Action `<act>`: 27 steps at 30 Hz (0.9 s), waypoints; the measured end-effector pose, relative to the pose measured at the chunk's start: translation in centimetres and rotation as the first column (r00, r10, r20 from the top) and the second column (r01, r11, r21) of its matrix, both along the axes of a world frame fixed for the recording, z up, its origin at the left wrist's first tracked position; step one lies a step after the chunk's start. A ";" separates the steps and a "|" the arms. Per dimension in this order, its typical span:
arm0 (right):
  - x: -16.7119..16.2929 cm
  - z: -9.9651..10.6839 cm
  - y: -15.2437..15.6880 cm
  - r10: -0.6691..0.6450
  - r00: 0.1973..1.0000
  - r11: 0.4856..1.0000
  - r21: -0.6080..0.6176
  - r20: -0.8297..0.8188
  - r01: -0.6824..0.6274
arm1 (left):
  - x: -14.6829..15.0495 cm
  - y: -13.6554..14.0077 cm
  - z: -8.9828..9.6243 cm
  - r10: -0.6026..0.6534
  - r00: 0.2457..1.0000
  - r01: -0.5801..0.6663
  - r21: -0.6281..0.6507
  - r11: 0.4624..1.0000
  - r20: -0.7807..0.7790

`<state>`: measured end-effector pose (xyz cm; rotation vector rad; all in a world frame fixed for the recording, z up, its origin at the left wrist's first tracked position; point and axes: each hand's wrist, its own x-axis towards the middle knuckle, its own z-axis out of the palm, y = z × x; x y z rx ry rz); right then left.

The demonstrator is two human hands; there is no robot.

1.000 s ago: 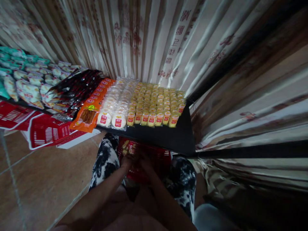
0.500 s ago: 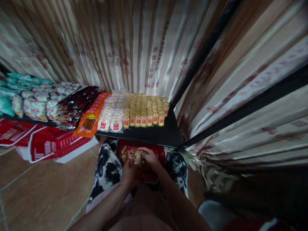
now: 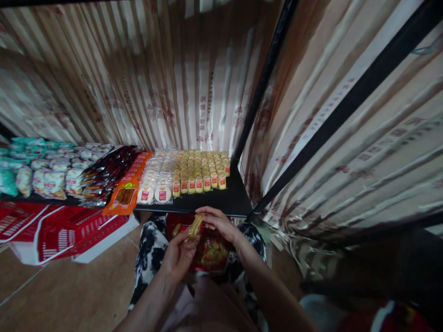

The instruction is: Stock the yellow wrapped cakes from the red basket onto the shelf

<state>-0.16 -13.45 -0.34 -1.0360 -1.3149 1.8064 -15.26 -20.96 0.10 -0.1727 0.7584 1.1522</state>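
A small yellow wrapped snack packet (image 3: 196,226) is held up over a red basket (image 3: 170,221) between my knees. My left hand (image 3: 180,253) has its fingers closed around the lower part of the packet. At the upper end, the fingers of my right hand (image 3: 218,224) are curled against it. More wrapped packets (image 3: 212,254) lie in the basket, partly hidden by my hands and in shadow. In front, yellow snack packets (image 3: 199,177) with red labels stand in close rows on a black shelf (image 3: 214,203).
Left along the shelf lie white round packaged cakes (image 3: 162,193), an orange snack bag (image 3: 124,196), dark packets (image 3: 107,177), white bags (image 3: 50,182) and green bags (image 3: 8,182). Red baskets (image 3: 65,235) stand below left. A pleated curtain (image 3: 155,92) and black frame posts (image 3: 259,87) surround the shelf.
My hands have risen a little with the packet, which is now tilted. More of the basket's contents show below them. The camera view has tipped upward, so the shelf appears lower.
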 end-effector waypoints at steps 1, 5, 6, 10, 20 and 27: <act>0.3 0.0 -0.1 0.014 1.000 1.000 -0.010 0.014 -0.014 | -0.1 -0.1 -0.2 -0.011 0.999 0.013 -0.024 1.000 0.051; 0.9 -0.8 -0.4 0.037 0.998 0.999 -0.019 0.060 -0.036 | -0.3 -0.5 -0.9 -0.029 0.992 0.041 -0.096 0.994 0.124; 1.0 -1.1 -0.4 0.042 0.997 0.999 -0.014 0.064 -0.042 | -0.3 -0.5 -1.0 -0.024 0.992 0.036 -0.099 0.994 0.121; 1.0 -1.5 0.1 0.051 0.994 0.999 0.014 0.091 -0.053 | -0.3 0.1 -0.7 -0.014 0.996 0.025 -0.114 0.993 0.094; 0.7 -1.1 0.8 -0.189 0.976 0.982 0.013 0.105 0.189 | -0.8 3.3 2.0 -0.044 0.999 0.043 -0.041 0.998 -0.008; -0.2 -2.4 -0.3 -0.521 0.853 0.853 -0.009 -0.004 0.521 | 0.5 5.6 2.2 -0.106 0.975 0.123 0.079 0.989 -0.197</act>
